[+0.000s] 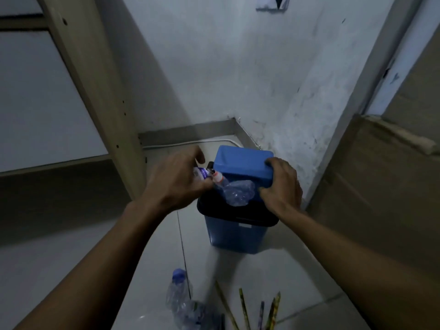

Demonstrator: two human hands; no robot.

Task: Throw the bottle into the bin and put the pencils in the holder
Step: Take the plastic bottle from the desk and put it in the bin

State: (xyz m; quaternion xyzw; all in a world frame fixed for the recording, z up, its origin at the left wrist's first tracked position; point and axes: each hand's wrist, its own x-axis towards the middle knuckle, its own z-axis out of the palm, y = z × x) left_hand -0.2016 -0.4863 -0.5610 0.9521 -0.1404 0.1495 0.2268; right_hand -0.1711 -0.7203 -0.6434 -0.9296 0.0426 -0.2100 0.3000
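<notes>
A small blue bin (234,236) with a black rim stands on the floor near the wall corner. My right hand (282,186) grips its blue lid (242,164) and holds it tilted up. My left hand (176,178) holds a clear plastic bottle with a purple label (202,173) over the bin's left edge. A crumpled clear bottle (237,192) with a white cap sits in the bin's mouth. Another crumpled bottle with a blue cap (183,301) lies on the floor near me. Several pencils (245,308) lie on the floor at the bottom edge.
A wooden furniture frame (95,91) stands to the left. A cardboard box (385,186) stands close on the right of the bin. A white cable (190,142) runs along the base of the wall behind the bin. The floor is pale tile.
</notes>
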